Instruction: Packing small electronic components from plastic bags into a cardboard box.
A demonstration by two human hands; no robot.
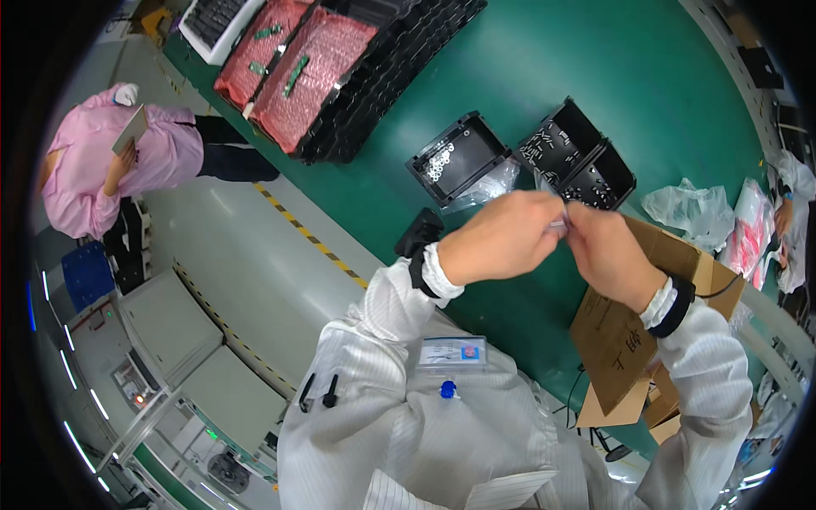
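White pinstriped smock (399, 433), black wristbands (678, 308), clear badge holder (440, 354).

One downward fisheye view from the head, close over left hand (508, 236) and right hand (614, 253)

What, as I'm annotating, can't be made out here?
- Head view: small pale item, partly covered by bare left hand and right hand.
- Head view: tiny pale pieces in black plastic two-compartment bin, too small to identify.
- Head view: white-sleeved co-worker, cut off by dark right rim.

Before you spreads a smooth green tabletop surface (544, 42); leftward, your glossy pale-grey floor (229, 225) carries yellow-and-black striped tape (299, 229).
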